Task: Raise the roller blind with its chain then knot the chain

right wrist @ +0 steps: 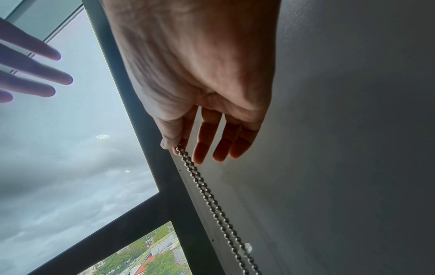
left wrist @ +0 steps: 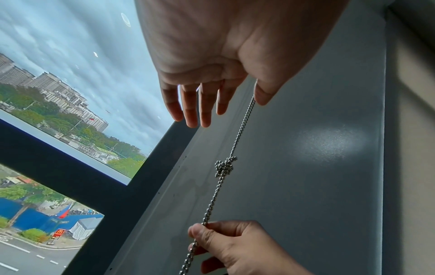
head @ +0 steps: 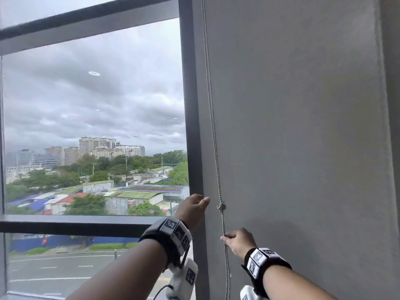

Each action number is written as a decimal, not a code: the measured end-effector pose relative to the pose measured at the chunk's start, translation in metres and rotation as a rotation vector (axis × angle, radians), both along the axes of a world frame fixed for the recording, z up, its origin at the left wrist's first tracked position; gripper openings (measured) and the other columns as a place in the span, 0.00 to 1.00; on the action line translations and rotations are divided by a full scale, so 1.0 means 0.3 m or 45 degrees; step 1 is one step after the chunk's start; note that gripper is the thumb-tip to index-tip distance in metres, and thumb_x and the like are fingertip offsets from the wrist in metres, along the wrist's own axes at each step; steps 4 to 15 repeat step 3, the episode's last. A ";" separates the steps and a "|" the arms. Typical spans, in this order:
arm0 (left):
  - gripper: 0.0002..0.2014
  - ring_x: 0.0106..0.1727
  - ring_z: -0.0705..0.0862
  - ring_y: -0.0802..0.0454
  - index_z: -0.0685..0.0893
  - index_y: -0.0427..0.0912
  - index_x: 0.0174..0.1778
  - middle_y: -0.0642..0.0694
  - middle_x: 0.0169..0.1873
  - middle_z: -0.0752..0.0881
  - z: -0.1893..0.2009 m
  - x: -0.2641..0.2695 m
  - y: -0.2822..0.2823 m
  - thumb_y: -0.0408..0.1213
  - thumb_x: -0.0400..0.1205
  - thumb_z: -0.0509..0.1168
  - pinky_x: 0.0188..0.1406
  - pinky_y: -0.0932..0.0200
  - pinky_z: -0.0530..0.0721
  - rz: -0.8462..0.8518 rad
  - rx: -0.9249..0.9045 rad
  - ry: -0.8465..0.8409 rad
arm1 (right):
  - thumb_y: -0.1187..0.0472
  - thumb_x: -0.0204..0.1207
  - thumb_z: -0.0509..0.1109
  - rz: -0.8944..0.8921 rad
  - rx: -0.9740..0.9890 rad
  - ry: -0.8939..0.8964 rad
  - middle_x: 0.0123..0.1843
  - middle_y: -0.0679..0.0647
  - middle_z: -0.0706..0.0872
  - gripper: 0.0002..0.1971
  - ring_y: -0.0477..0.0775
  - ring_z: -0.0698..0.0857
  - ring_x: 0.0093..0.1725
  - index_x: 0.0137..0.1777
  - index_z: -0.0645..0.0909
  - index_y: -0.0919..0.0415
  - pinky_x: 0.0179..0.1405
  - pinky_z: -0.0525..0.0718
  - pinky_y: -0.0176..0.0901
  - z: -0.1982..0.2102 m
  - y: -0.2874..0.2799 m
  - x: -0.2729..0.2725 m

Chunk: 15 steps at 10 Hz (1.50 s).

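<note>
I see the knot tied; my right hand pinches the chain below, left hand fingers spread, empty.

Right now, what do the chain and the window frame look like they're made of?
Chain: small silvery beads with bright glints, so probably metal, though plated plastic can't be ruled out. It is tied into a knot, so it flexes freely.
Window frame: dark grey, smooth, matte, with straight edges; likely painted or coated metal.
</note>
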<state>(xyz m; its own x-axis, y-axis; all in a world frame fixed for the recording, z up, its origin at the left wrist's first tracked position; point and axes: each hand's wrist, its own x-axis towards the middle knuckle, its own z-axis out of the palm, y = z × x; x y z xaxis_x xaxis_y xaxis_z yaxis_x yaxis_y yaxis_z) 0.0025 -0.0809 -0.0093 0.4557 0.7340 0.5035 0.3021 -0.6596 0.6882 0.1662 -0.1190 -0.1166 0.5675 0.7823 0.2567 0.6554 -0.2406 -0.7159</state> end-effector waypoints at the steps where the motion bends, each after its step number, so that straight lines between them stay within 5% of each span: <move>1: 0.19 0.55 0.83 0.46 0.83 0.33 0.60 0.41 0.52 0.86 0.012 -0.009 0.024 0.44 0.82 0.61 0.53 0.57 0.76 0.001 0.017 -0.007 | 0.48 0.73 0.76 0.016 -0.004 -0.016 0.52 0.52 0.94 0.14 0.49 0.89 0.55 0.53 0.91 0.55 0.45 0.75 0.30 0.009 0.013 0.014; 3: 0.11 0.54 0.83 0.41 0.80 0.44 0.44 0.41 0.44 0.83 0.056 -0.032 0.055 0.47 0.83 0.59 0.56 0.47 0.78 -0.009 0.091 0.114 | 0.46 0.70 0.77 0.002 -0.059 -0.092 0.60 0.54 0.91 0.23 0.53 0.87 0.61 0.60 0.87 0.59 0.64 0.81 0.40 0.129 -0.050 0.049; 15: 0.11 0.54 0.83 0.41 0.80 0.44 0.44 0.41 0.44 0.83 0.056 -0.032 0.055 0.47 0.83 0.59 0.56 0.47 0.78 -0.009 0.091 0.114 | 0.46 0.70 0.77 0.002 -0.059 -0.092 0.60 0.54 0.91 0.23 0.53 0.87 0.61 0.60 0.87 0.59 0.64 0.81 0.40 0.129 -0.050 0.049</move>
